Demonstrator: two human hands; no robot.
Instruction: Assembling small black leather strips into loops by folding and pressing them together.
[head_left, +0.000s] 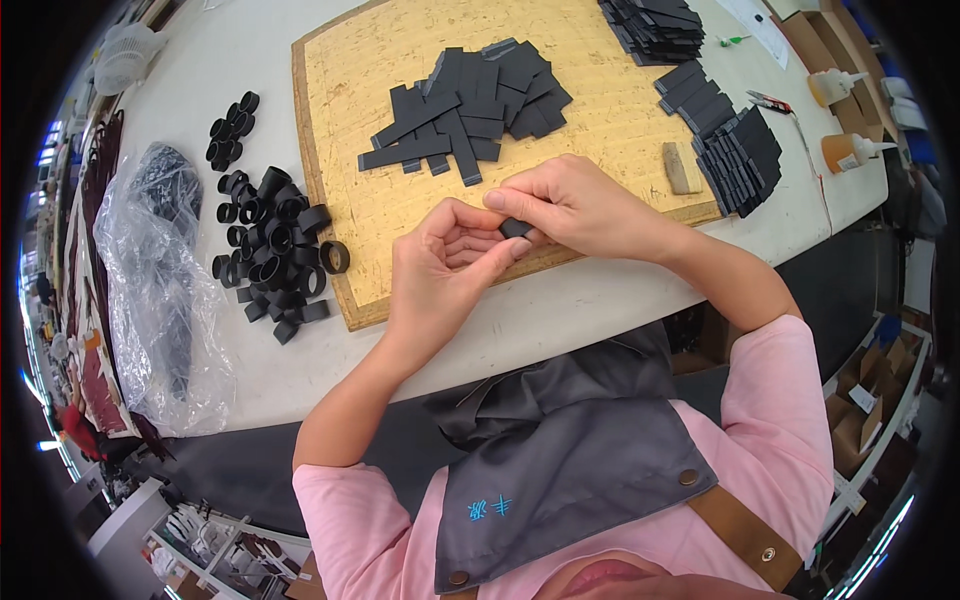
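Near the front edge of a tan board (380, 290), my left hand (445, 255) and my right hand (565, 205) meet around a small black strip (514, 228). Fingers of both hands pinch it, and most of it is hidden behind them. Just beyond lies a loose pile of flat black strips (480, 105). Left of the board sits a heap of black rings (275, 240), each a strip closed into a loop. One ring (335, 257) rests at the board's left edge.
Stacked black strips (738, 160) and a wooden block (682, 168) are at the right. Beyond them stand two glue bottles (850, 152) and a red-handled cutter (768, 102). A clear plastic bag (165, 290) covers the table's left side, below a translucent basket (128, 58).
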